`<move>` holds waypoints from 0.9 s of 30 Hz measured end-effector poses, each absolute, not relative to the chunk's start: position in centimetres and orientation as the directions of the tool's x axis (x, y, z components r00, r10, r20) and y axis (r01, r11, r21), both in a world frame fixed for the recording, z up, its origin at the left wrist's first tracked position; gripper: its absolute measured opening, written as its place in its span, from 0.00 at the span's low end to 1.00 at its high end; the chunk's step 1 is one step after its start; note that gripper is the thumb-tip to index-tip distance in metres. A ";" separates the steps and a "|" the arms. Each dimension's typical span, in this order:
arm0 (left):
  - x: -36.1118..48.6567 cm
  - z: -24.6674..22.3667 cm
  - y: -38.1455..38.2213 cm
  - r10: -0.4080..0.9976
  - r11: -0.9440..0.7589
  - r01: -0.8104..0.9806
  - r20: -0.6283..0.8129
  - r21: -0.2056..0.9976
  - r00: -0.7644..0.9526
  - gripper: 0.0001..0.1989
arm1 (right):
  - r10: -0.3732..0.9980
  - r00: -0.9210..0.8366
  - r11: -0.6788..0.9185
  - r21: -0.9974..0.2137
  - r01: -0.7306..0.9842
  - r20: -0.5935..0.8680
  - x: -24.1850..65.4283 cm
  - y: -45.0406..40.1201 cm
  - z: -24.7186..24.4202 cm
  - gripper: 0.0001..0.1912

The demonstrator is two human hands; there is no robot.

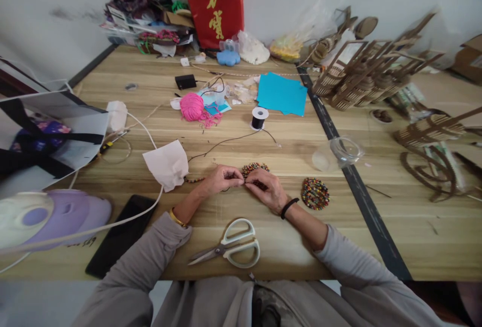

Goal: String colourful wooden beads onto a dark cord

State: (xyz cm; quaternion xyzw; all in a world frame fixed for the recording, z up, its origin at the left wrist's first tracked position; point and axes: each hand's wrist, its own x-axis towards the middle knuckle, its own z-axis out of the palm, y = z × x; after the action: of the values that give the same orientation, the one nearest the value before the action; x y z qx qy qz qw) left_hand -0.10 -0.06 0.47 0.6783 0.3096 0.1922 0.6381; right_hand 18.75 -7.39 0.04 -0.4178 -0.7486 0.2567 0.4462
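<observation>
My left hand [225, 178] and my right hand [266, 187] meet above the table, fingertips pinched together almost touching. Between them runs a thin dark cord, too fine to follow fully. Just behind the fingers lies a heap of multicoloured beads [253, 168], partly covered by my right hand. A short beaded strand [195, 180] shows to the left of my left hand. Off to the right sits a coiled string of beads [315, 194]. Scissors with pale handles [229, 249] lie in front of me, blades apart. A spool of black cord [259, 118] stands farther back, its loose end trailing on the wood.
A black phone [119, 234] and a purple-white appliance [64, 216] are at left, with a white cable crossing by a paper sheet [166, 165]. Pink yarn [193, 107] and blue sheets [281, 94] lie behind. Woven baskets [357, 78] crowd the right. A clear container [337, 153] stands nearer.
</observation>
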 end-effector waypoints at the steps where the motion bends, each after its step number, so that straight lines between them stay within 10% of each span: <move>1: -0.1 0.5 -0.1 0.665 0.006 0.176 -0.136 0.984 0.735 0.12 | 0.853 -0.255 0.522 -0.757 0.394 0.456 18.7 -7.4 0.0 0.03; 27: -0.3 0.7 -0.1 0.655 -0.003 0.238 -0.177 0.971 0.734 0.13 | 0.837 -0.252 0.548 -0.737 0.397 0.486 18.6 -7.3 0.1 0.03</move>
State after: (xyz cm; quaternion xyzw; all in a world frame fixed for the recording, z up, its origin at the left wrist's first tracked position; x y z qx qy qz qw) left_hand -0.34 -0.08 0.71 0.6884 0.3243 0.1666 0.6270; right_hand 18.61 -7.33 0.05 -0.4094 -0.7531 0.2421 0.4545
